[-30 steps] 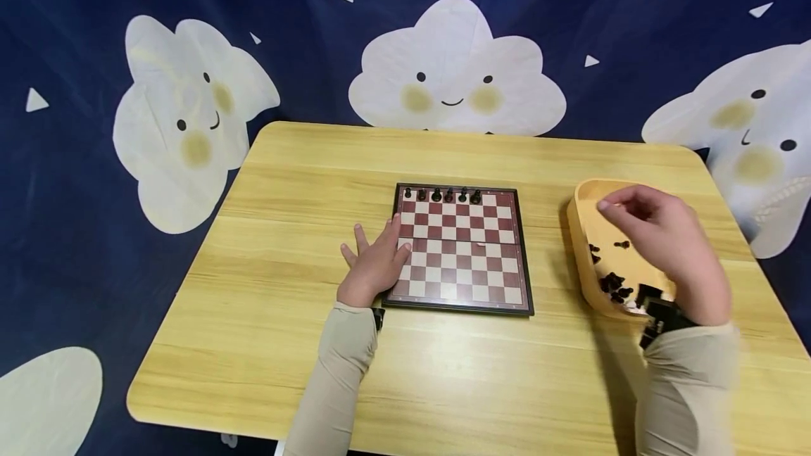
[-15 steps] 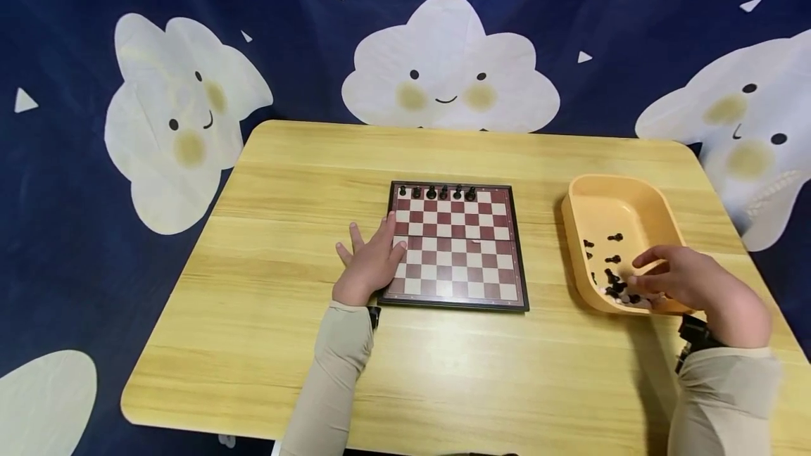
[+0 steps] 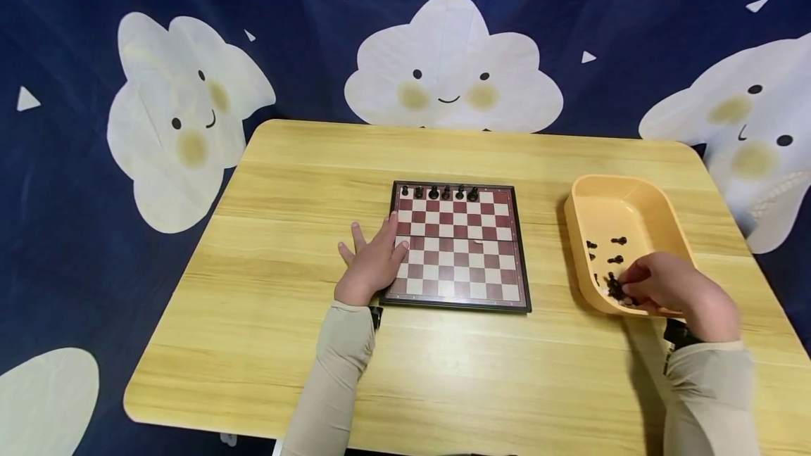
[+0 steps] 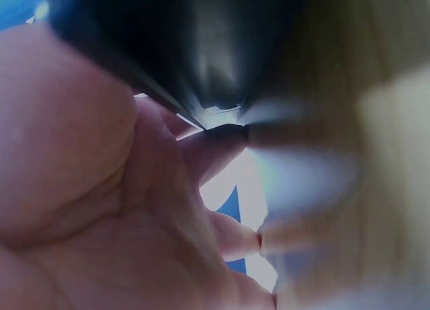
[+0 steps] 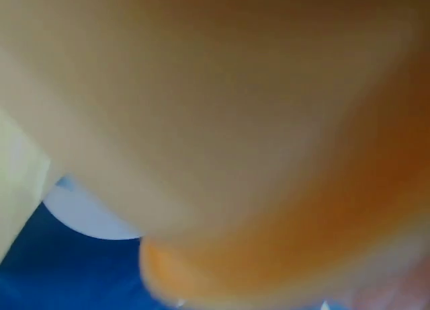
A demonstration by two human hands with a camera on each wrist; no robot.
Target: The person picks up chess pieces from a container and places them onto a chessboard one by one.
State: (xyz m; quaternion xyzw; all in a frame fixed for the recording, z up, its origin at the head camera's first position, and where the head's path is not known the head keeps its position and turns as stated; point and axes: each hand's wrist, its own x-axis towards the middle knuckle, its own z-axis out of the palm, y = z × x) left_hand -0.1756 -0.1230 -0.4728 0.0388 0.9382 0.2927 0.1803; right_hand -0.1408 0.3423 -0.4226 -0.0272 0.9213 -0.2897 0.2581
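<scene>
A folding chessboard (image 3: 457, 248) lies flat on the table with a short row of black chess pieces (image 3: 434, 193) standing along its far edge. My left hand (image 3: 369, 264), fingers spread and straight, rests against the board's left edge. In the left wrist view the palm (image 4: 80, 175) is beside the board's dark underside. My right hand (image 3: 665, 286) reaches into a yellow plastic bin (image 3: 624, 188). Its thumb and index finger pinch at a black chess piece (image 3: 614, 288) in the near-left pile. The right wrist view is mostly blurred, with the bin's orange wall showing.
Several loose black chess pieces (image 3: 616, 259) lie scattered on the bin floor, with white ones partly hidden near its front. The bin stands on the right of the wooden table (image 3: 266, 266). A dark blue curtain (image 3: 304, 55) with cloud faces hangs behind.
My right hand moves from above the bin down into its near end, and its spread thumb and index finger close in on the black pieces. The left hand stays at the board.
</scene>
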